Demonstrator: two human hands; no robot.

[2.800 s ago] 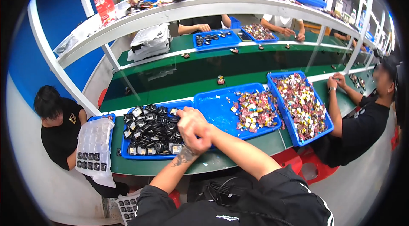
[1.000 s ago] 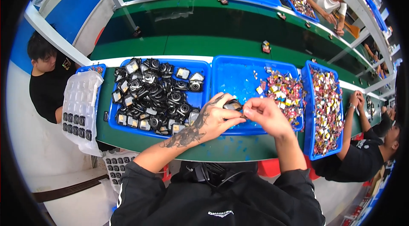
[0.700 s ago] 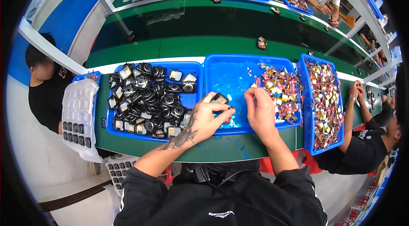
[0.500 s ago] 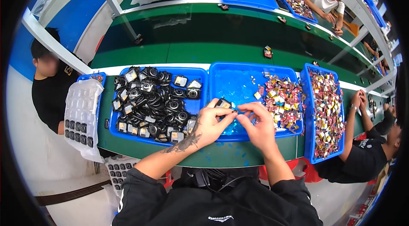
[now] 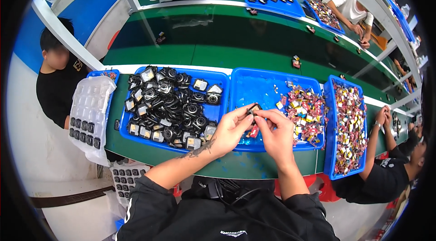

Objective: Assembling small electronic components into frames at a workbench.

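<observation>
Above the middle blue tray [image 5: 240, 74], my left hand [image 5: 230, 131] is closed on a small black watch case [image 5: 255, 108], held tilted at the fingertips. My right hand [image 5: 278, 135] meets it from the other side, thumb and forefinger pinched at the case's lower edge. Just below the fingers a small red part [image 5: 254, 131] shows; whether it hangs from the case or lies in the tray I cannot tell. In that tray's right half lies a heap of red, yellow and white small electronic parts [image 5: 305, 109]. To the left, a pile of black watch cases [image 5: 170, 100] fills another blue tray [image 5: 222, 90].
A narrow blue tray of similar parts [image 5: 347, 123] stands at the right. White plastic trays with black pieces [image 5: 93, 105] sit at the left end. Behind runs a green conveyor belt [image 5: 218, 50] carrying a few loose parts. Other people work at the left, right and far side.
The watch case has been turned up on edge between my fingers, and a red part now shows below it. The whole view has shifted slightly.
</observation>
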